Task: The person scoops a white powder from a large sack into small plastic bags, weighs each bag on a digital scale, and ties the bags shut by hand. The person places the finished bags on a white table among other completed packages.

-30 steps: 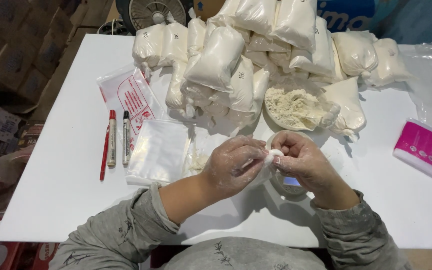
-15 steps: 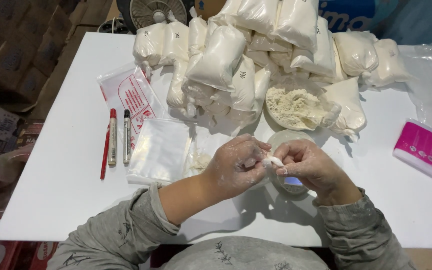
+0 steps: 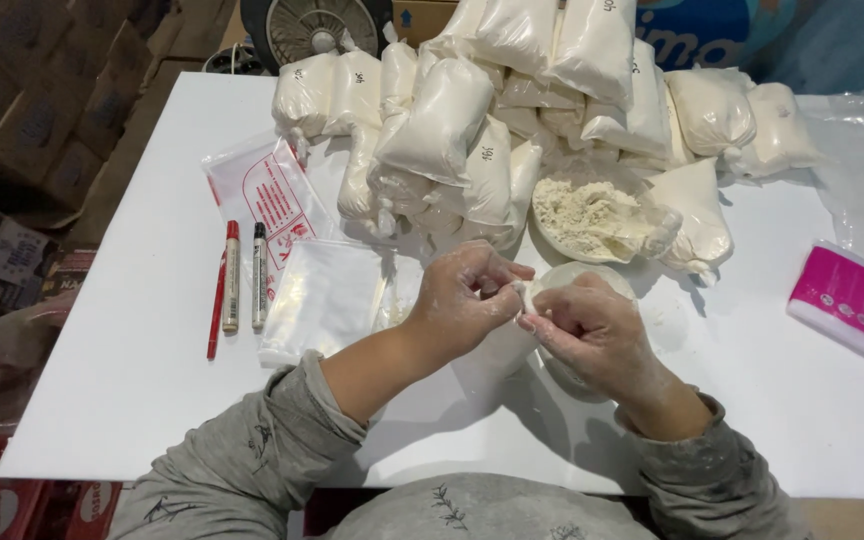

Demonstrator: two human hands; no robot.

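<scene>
Gripping bag neck [image 3: 524, 293] as before

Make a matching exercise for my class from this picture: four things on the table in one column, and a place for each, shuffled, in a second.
Things:
1. markers
2. bowl of powder
3. pink packet
4. filled bags

Places:
A. far side of the table
B. right edge
C. left of the empty clear bags
D. just beyond the hands

Pairs: 1-C, 2-D, 3-B, 4-A
</scene>
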